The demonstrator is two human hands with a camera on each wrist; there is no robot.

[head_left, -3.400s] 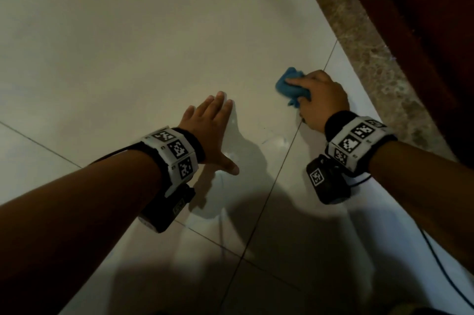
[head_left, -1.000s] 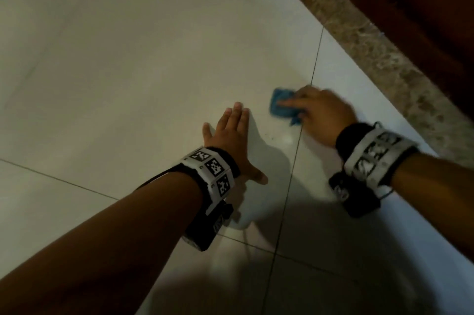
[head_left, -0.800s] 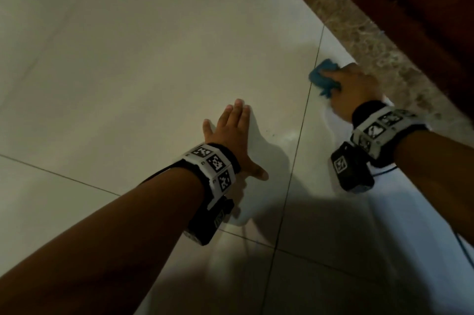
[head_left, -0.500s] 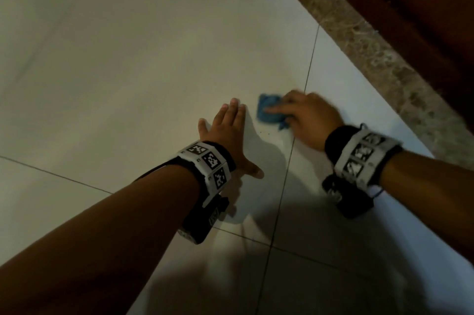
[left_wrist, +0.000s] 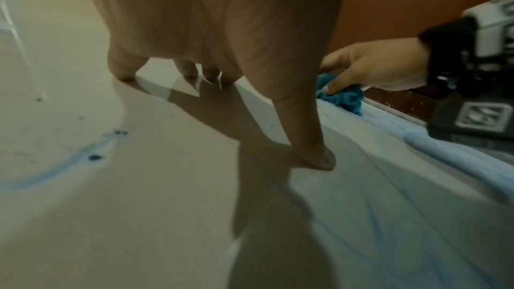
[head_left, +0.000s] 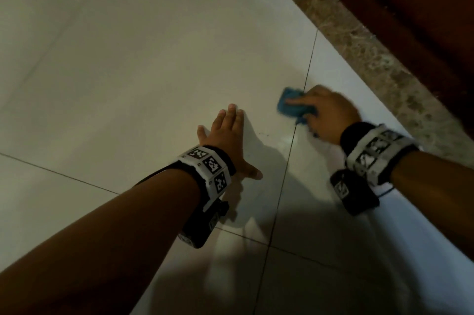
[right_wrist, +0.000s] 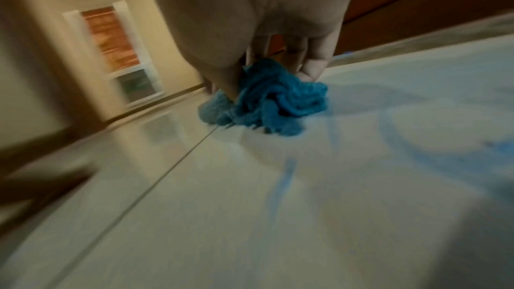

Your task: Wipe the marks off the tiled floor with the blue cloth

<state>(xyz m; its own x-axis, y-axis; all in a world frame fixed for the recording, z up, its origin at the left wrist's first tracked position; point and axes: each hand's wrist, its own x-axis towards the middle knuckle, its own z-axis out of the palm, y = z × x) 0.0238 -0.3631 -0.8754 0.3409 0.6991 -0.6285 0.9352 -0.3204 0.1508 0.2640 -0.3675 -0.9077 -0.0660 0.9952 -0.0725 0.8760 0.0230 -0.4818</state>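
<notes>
Right hand (head_left: 331,114), grip bunched round the soft, light cloth (head_left: 292,107) at frame centre-right; left hand (head_left: 228,135) flat on floor (head_left: 128,71).

To my left and far ahead the tiled floor (head_left: 123,63) lies bare, so my hands could sweep there freely. On the right, a speckled stone strip (head_left: 364,43) runs along the floor's edge, and beyond it a dark wooden panel (head_left: 415,7) stands as a barrier. My left hand (head_left: 228,135), planted flat with fingers (head_left: 232,111) spread, sits just left of my right hand (head_left: 331,114), blocking its way leftward.
</notes>
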